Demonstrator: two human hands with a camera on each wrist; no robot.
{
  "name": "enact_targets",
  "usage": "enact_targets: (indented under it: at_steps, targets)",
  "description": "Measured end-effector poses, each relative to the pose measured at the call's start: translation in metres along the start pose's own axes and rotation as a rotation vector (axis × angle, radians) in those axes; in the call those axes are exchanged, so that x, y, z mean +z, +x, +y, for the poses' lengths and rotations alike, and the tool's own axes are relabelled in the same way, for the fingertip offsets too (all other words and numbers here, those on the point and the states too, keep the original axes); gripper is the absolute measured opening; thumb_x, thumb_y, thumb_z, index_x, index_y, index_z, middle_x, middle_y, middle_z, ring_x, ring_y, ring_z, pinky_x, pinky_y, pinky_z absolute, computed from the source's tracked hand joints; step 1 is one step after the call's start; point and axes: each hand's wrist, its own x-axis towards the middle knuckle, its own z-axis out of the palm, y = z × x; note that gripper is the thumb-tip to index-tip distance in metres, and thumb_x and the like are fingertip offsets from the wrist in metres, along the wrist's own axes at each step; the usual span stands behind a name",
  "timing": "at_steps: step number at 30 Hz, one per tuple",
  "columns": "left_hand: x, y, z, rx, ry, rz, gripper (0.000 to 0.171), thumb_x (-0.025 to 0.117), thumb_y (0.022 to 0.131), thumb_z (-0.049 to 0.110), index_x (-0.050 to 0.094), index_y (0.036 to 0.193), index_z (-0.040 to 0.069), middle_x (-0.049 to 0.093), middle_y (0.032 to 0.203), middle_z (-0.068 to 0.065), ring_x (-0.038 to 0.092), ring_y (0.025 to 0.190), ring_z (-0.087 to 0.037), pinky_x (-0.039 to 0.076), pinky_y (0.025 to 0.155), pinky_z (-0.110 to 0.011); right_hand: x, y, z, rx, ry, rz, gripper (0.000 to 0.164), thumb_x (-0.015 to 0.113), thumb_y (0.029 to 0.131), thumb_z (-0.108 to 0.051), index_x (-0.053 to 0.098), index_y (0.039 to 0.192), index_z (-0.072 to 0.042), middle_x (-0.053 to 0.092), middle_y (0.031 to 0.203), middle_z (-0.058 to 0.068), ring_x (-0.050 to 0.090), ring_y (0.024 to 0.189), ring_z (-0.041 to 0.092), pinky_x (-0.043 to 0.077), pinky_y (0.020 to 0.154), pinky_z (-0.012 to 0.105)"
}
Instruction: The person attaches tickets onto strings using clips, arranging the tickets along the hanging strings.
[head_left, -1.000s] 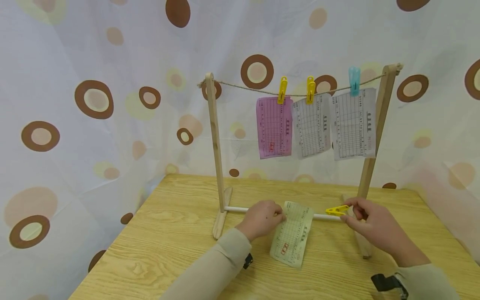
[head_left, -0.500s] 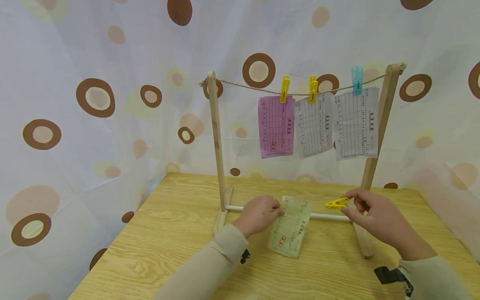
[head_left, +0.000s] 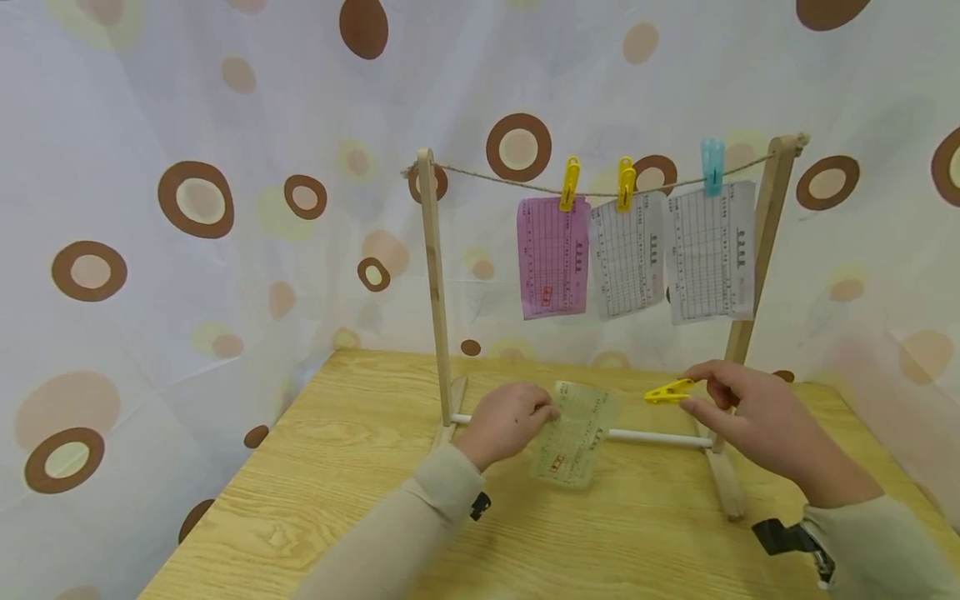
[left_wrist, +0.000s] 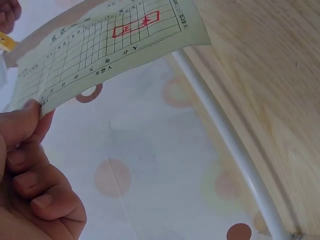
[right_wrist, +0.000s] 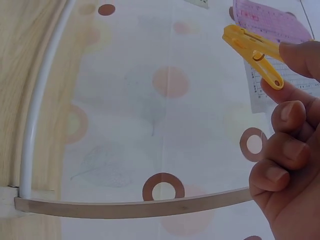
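My left hand [head_left: 510,422] pinches a pale green receipt slip [head_left: 573,437] by its left edge, thumb against the fingers. In the left wrist view the slip [left_wrist: 110,45] shows a printed grid and a red stamp. To the right, my right hand [head_left: 765,425] pinches a yellow clothespin [head_left: 667,392] by its handle ends, its tip pointing left toward the slip. The right wrist view shows thumb and forefinger on the two handles of the clothespin [right_wrist: 255,52]. Both hands are below a rope line [head_left: 495,176] strung between wooden posts.
A pink slip [head_left: 553,258] and a white slip [head_left: 628,258] hang from the rope by yellow clothespins; another white slip [head_left: 711,250] hangs by a blue clothespin [head_left: 712,167]. The stand's white crossbar [head_left: 660,437] runs low behind the hands, above the wooden table [head_left: 322,500].
Both hands have risen a little, the left one drifting slightly leftward with the green slip. The right hand has lifted the yellow clothespin. The hanging slips stay in place.
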Motion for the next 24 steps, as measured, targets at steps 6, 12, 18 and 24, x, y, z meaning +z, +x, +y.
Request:
enact_targets:
  at_steps: [6, 12, 18, 24]
  targets:
    - [-0.011, -0.002, -0.003, 0.027, 0.000, 0.008, 0.027, 0.057, 0.105, 0.029, 0.067, 0.083, 0.016, 0.055, 0.071, 0.009, 0.044, 0.058, -0.007, 0.038, 0.056, -0.023, -0.006, 0.004, -0.008, -0.066, -0.050, 0.042, 0.026, 0.078, 0.091, -0.021, 0.070, 0.114, -0.012, 0.039, 0.069, -0.010, 0.030, 0.055, 0.002, 0.029, 0.051, 0.026]
    - [-0.022, -0.005, -0.007, 0.032, -0.002, 0.042, 0.032, 0.055, 0.106, 0.028, 0.060, 0.078, 0.014, 0.050, 0.068, 0.006, 0.039, 0.057, -0.008, 0.036, 0.056, -0.024, -0.013, 0.015, -0.015, -0.126, -0.082, 0.070, 0.027, 0.080, 0.088, -0.018, 0.071, 0.114, -0.014, 0.038, 0.068, -0.012, 0.030, 0.056, 0.002, 0.030, 0.054, 0.026]
    - [-0.036, -0.008, -0.009, 0.011, 0.000, 0.079, 0.030, 0.057, 0.105, 0.031, 0.062, 0.079, 0.017, 0.052, 0.068, 0.008, 0.038, 0.055, -0.008, 0.034, 0.052, -0.024, -0.021, 0.027, -0.026, -0.153, -0.091, 0.070, 0.027, 0.080, 0.089, -0.017, 0.071, 0.114, -0.012, 0.037, 0.068, -0.012, 0.030, 0.056, 0.002, 0.030, 0.056, 0.027]
    - [-0.051, -0.009, -0.013, 0.044, -0.012, 0.134, 0.032, 0.058, 0.105, 0.028, 0.057, 0.076, 0.015, 0.047, 0.066, 0.005, 0.037, 0.057, -0.009, 0.034, 0.054, -0.025, -0.030, 0.041, -0.042, -0.185, -0.111, 0.066, 0.027, 0.078, 0.091, -0.019, 0.071, 0.115, -0.010, 0.037, 0.068, -0.011, 0.032, 0.058, 0.004, 0.030, 0.056, 0.028]
